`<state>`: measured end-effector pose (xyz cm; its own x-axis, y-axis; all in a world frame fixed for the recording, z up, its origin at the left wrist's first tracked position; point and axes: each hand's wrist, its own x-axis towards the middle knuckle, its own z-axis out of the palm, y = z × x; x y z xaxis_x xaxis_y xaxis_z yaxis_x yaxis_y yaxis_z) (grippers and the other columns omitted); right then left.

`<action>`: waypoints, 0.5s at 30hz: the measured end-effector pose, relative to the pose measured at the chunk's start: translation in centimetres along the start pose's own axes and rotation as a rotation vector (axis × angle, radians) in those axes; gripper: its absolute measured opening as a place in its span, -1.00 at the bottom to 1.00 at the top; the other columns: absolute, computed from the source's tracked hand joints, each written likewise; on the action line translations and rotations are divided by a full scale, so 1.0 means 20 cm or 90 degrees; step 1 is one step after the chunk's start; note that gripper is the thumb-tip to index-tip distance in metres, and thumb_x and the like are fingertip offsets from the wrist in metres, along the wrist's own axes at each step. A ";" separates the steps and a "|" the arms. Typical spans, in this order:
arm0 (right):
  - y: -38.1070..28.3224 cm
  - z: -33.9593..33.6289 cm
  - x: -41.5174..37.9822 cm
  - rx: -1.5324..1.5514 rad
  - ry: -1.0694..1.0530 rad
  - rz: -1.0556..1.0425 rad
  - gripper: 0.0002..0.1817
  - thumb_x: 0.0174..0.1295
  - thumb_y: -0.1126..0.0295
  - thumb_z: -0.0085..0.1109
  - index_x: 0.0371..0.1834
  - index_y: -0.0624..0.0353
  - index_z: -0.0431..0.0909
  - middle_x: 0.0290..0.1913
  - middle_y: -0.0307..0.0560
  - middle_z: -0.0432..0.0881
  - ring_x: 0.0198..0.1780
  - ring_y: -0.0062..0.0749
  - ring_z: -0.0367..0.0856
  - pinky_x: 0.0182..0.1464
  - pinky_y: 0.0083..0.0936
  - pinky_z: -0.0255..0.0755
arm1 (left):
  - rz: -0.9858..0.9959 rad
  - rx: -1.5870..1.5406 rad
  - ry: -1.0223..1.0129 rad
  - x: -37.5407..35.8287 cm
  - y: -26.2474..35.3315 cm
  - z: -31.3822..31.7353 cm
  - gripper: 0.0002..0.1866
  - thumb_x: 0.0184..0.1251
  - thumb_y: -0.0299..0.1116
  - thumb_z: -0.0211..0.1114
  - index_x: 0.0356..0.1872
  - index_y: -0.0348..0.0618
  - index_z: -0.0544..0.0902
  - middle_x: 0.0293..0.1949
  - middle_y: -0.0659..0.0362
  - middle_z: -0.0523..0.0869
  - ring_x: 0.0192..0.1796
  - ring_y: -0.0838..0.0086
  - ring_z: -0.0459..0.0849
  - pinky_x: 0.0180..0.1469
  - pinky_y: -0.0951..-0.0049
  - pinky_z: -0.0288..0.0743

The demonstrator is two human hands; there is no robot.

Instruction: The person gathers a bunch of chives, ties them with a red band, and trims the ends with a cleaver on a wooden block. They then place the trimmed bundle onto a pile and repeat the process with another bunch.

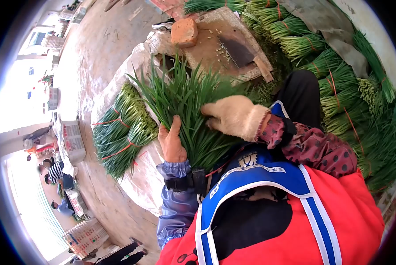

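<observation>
My left hand (172, 140) is bare and holds a loose bunch of long green leaves (191, 104) from its left side, thumb pointing up. On the right of the same bunch is my right hand (234, 117) in a pale fuzzy glove, its fingers bent against the leaves; the fingertips are partly hidden. Two bundles (125, 128) tied with red bands lie on white sacking (147, 176) to the left. Above the bunch, a cleaver (240, 52) with a wooden handle rests on a worn board (202, 53), near an orange brick (184, 32).
Many tied green bundles (339, 92) are stacked along the right side, partly under a grey cloth (330, 24). My dark-clothed knee (301, 95) is between them and the board. At the far left are baskets (86, 238) and several people (61, 176).
</observation>
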<state>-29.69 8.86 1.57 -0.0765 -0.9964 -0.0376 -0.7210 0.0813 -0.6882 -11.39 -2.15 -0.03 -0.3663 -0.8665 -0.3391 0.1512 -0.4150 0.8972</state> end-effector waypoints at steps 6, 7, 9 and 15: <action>-0.08 -0.13 0.06 0.138 0.278 -0.150 -0.74 0.28 0.25 0.21 -0.04 0.12 0.60 -0.22 0.05 0.70 -0.18 0.05 0.68 -0.20 -0.18 0.56 | -0.014 0.013 -0.036 0.02 -0.03 -0.02 -0.68 0.37 -0.48 0.35 0.11 -0.29 0.59 -0.03 0.12 0.73 -0.08 0.45 0.70 0.02 0.45 0.58; -0.10 -0.13 0.08 0.062 0.222 -0.108 -0.74 0.29 0.24 0.20 -0.05 0.12 0.59 -0.22 0.03 0.70 -0.19 0.05 0.68 -0.21 -0.17 0.56 | -0.003 0.019 -0.058 0.02 -0.04 -0.02 -0.70 0.37 -0.49 0.35 0.09 -0.28 0.61 -0.04 0.15 0.73 -0.08 0.49 0.69 0.02 0.48 0.56; -0.13 -0.12 0.13 -0.057 0.131 -0.042 -0.73 0.30 0.19 0.19 -0.09 0.11 0.55 -0.23 0.00 0.68 -0.20 0.02 0.69 -0.23 -0.15 0.56 | -0.005 0.044 -0.088 0.01 -0.06 -0.01 -0.71 0.37 -0.49 0.35 0.08 -0.27 0.62 -0.05 0.18 0.73 -0.09 0.53 0.67 0.02 0.51 0.54; -0.05 -0.05 0.16 0.100 0.194 -0.012 -0.77 0.29 0.22 0.21 -0.17 0.15 0.60 -0.28 0.11 0.68 -0.20 0.05 0.68 -0.20 -0.20 0.52 | -0.001 0.040 -0.112 -0.02 -0.05 0.03 -0.73 0.36 -0.51 0.36 0.05 -0.28 0.64 -0.06 0.21 0.73 -0.09 0.56 0.66 0.03 0.54 0.52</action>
<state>-29.87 5.60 2.88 -0.2836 -0.9422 0.1784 -0.6107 0.0340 -0.7912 -12.04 -1.21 -0.70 -0.5227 -0.8013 -0.2911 0.0951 -0.3941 0.9141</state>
